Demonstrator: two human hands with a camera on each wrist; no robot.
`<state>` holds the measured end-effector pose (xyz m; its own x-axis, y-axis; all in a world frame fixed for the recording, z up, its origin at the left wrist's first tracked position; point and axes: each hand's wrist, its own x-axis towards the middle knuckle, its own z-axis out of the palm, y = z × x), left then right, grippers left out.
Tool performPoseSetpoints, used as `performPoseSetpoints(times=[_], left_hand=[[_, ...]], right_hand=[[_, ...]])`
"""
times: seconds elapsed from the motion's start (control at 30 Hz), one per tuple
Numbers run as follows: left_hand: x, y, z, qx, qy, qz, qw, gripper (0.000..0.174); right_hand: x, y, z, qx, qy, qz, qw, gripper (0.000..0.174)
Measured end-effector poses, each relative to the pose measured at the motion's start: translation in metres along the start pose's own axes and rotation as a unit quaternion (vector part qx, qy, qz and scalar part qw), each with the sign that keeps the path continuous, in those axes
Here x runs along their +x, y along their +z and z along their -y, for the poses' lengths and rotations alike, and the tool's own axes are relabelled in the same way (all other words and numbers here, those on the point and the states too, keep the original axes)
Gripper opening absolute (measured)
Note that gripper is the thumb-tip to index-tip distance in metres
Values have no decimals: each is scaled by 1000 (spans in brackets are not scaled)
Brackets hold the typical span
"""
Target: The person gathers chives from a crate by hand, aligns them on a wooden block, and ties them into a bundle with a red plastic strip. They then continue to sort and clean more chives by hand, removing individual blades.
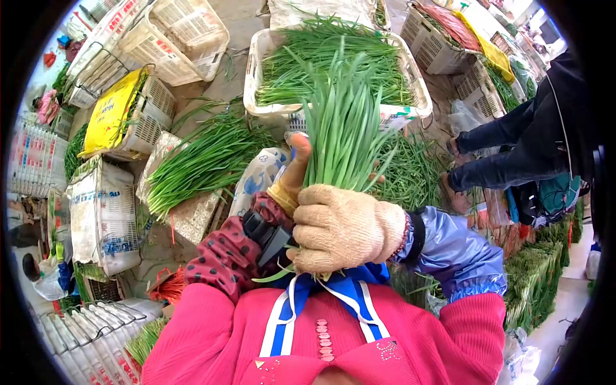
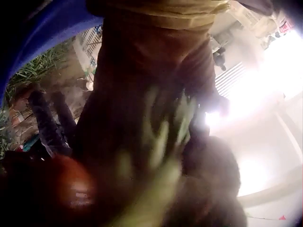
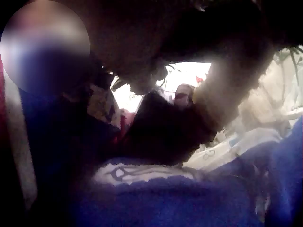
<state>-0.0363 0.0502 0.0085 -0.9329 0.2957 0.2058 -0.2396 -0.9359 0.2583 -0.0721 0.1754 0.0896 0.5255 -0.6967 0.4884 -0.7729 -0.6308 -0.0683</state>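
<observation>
Upright before the chest in the head view is a bunch of long green leafy stalks [image 1: 343, 128], pale stems downward. The left hand [image 1: 294, 168], bare with a yellow cuff, holds it from behind; its thumb points up on one side and fingertips show on the other. The right hand [image 1: 343, 228], in a beige knitted glove, curls its fingers round the lower stems. Blurred pale stems [image 2: 158, 146] lie against the left hand [image 2: 147, 61] in the left wrist view. The right wrist view is too dark to make out the stalks.
A white crate [image 1: 256, 106] full of green stalks stands ahead. Loose stalks [image 1: 208, 157] lie on a low board to the left, more [image 1: 410, 173] on the floor to the right. Other crates [image 1: 102, 218] line the left. A person in dark trousers [image 1: 500, 157] stands at right.
</observation>
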Motion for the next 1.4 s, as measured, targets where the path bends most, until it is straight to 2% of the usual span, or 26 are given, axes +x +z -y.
performPoseSetpoints(times=[0.07,0.13,0.17,0.23,0.3,0.33,0.37,0.4,0.43,0.5,0.57,0.63,0.7,0.77,0.8,0.87,0.9,0.97,1.0,1.1,1.17,1.2,1.3,1.33,1.37,1.4], left_hand=[[10,2,-8,38,-7,-1,999,76],[14,8,-24,101,-18,-98,990,64],[19,-6,-38,169,-40,-65,983,72],[17,20,-28,196,102,-130,966,65],[31,12,-51,203,47,-111,972,68],[38,7,-62,206,19,-101,973,70],[44,4,-72,257,3,-96,962,75],[51,8,-73,303,17,-135,943,85],[59,2,-80,268,7,-117,956,71],[77,-4,-82,296,28,-107,949,71],[95,1,-88,343,25,-94,934,75],[110,0,-100,422,40,-88,902,76],[127,-9,-121,524,61,-91,845,73],[148,-13,-146,626,60,-109,769,102],[159,-19,-157,682,92,-110,718,105],[177,-14,-181,687,85,-121,711,89],[184,-10,-193,684,79,-121,715,79],[196,-37,-214,612,169,-87,767,57],[199,-46,-227,706,132,-87,690,37],[197,-77,-243,819,135,-113,546,29],[191,-108,-255,852,124,-80,503,28],[188,-120,-258,860,143,-90,482,30],[192,-138,-276,972,228,39,44,19],[192,-140,-284,981,184,34,40,18],[195,-132,-287,989,140,31,36,18],[202,-134,-288,967,143,29,208,17]], right_hand=[[-7,2,-9,5,-30,39,999,22],[-10,-8,-19,-8,-22,55,998,22],[-12,-16,-25,-17,-18,64,998,23],[-20,-51,-22,-115,41,37,992,34],[-42,-85,-25,-1,213,-54,976,56],[-56,-95,-26,70,307,-137,939,70],[-76,-91,-25,149,434,-253,852,86],[-102,-78,-41,206,532,-303,763,106],[-111,-71,-54,324,577,-319,679,112],[-141,-44,-93,472,537,-268,646,115],[-131,-45,-125,622,477,-243,572,123],[-119,-53,-159,614,427,-296,594,121],[-103,-80,-184,366,419,-296,776,91],[-104,-94,-237,44,323,-185,927,56],[-90,-93,-246,188,372,-238,877,47],[-60,-89,-264,454,413,-408,677,32],[-60,-85,-280,481,384,-429,661,29],[-53,-70,-304,443,371,-437,689,29],[-52,-69,-313,416,425,-386,705,28],[-73,-52,-355,234,489,-195,817,34],[-81,-31,-369,312,482,-178,799,40],[-82,-30,-372,290,485,-131,815,44],[-78,-26,-377,274,461,-157,829,47],[-75,-32,-383,246,432,-118,860,49],[-62,-44,-372,271,510,-79,812,53],[-43,-60,-357,230,538,-72,808,42]])
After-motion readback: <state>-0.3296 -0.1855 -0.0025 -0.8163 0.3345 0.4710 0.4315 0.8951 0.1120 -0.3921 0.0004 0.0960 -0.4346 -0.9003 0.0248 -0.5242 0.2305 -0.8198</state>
